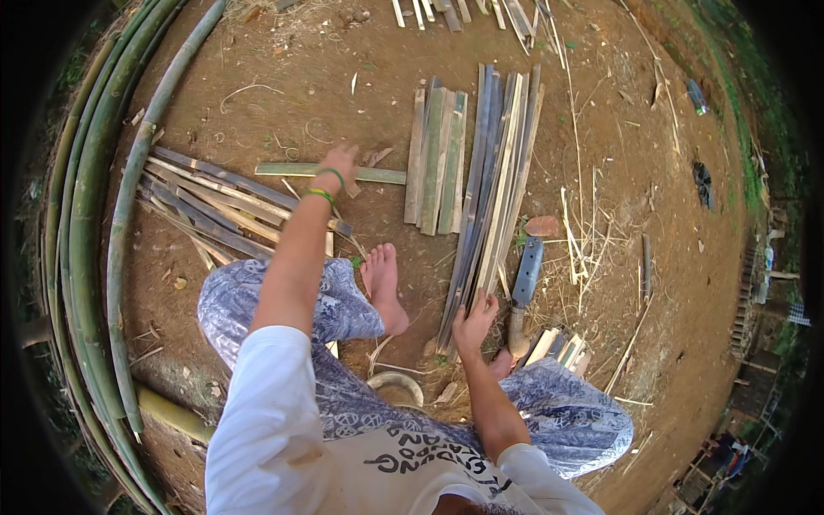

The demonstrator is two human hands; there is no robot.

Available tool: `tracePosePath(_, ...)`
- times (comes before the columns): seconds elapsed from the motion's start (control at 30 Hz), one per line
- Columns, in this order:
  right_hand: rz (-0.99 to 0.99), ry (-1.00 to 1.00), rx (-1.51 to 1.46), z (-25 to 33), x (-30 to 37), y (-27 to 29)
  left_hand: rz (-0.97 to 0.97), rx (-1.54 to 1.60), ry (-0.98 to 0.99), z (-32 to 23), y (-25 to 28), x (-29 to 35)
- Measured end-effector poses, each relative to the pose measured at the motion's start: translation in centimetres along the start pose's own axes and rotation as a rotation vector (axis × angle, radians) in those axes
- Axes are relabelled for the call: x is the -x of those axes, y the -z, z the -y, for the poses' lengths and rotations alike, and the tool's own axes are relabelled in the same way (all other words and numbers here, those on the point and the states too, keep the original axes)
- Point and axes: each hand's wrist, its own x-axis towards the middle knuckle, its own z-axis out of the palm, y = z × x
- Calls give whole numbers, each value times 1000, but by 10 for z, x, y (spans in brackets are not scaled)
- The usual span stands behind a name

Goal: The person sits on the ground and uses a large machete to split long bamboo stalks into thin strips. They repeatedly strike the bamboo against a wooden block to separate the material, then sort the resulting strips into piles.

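My left hand [340, 166], with green and yellow bands at the wrist, is stretched forward over a short green bamboo strip [378, 175] lying crosswise on the dirt. Its fingers are smeared by motion, so whether it touches the strip is unclear. Close to my body, my right hand [475, 324] has its fingers apart beside the near ends of a long bundle of dark and pale bamboo strips [493, 180]. Just right of that hand lies a broad-bladed machete [526, 273], its wooden handle toward me. Shorter split bamboo pieces [436, 159] lie side by side left of the long bundle.
Long green bamboo poles [93, 206] curve along the left. Split strips [215, 202] fan out near my left knee. Between my legs sits a round, pale bowl-like object [396, 389]. More cut pieces [556, 348] lie by my right knee, and thin slivers [573, 240] litter the dirt.
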Motion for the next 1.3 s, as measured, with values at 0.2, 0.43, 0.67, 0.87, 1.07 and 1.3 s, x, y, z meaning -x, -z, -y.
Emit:
tracePosePath(0.2, -70, -25, 4, -7, -12, 3, -61, -228, -17, -43, -41, 25)
tracePosePath(0.43, -154, -77, 11, -38, -28, 17, -108, -40, -144, -22, -20, 15)
tracePosePath(0.67, -150, -432, 318, -107, -8, 38, -561, 638, -335, -112, 97, -10)
tracePosePath(0.87, -256, -280, -67, -63, -34, 55, 91, 1820, -102, -163, 167, 6)
tracePosePath(1.07, 439, -253, -1066, 84, -75, 64, 163, 1926, 6, -188, 124, 3)
tracePosePath(1.3, 342, -229, -1062, 109, -65, 51, 139, 2004, 19, -206, 79, 24)
